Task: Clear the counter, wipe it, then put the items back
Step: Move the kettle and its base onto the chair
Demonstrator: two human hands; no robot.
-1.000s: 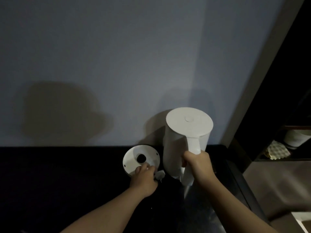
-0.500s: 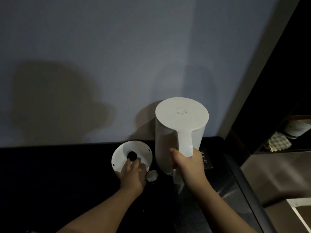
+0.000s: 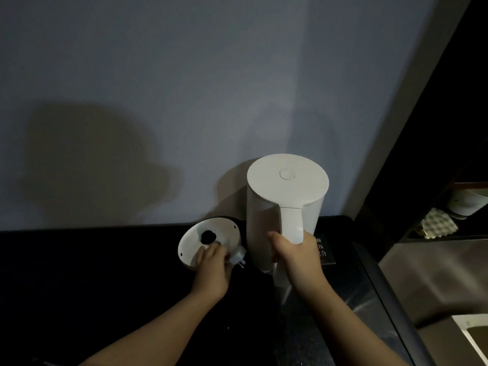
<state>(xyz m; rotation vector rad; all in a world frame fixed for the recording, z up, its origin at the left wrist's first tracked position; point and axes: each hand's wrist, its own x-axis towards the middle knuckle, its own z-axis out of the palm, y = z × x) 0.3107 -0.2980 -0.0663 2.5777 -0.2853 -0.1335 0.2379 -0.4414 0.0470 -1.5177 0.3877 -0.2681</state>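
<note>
Dark, glossy black counter [image 3: 92, 273] runs along a plain grey wall [image 3: 184, 88], dimly lit, with a broad shadow on the wall beyond the left hand. The right hand [image 3: 298, 262] is wrapped around the lower part of the handle [image 3: 291, 223] of a white kettle [image 3: 266, 220], thumb on the side towards the other hand, fingers curled round the far side. The kettle stands upright just beyond this hand, lid closed; whether its bottom touches the counter cannot be told. The left hand [image 3: 212, 270] has its fingers curled over the near rim of the round white kettle base [image 3: 195, 241], which lies tilted just beyond the fingertips, with a dark hole at its centre. A white plug [image 3: 237, 256] pokes out at the thumb side of this hand, between it and the kettle. Just right of the right hand, a small dark label [image 3: 323, 249] with pale characters lies on the counter. Further right, a yellow cloth [image 3: 438, 225] and a white vessel [image 3: 470, 200] sit on a shelf.
</note>
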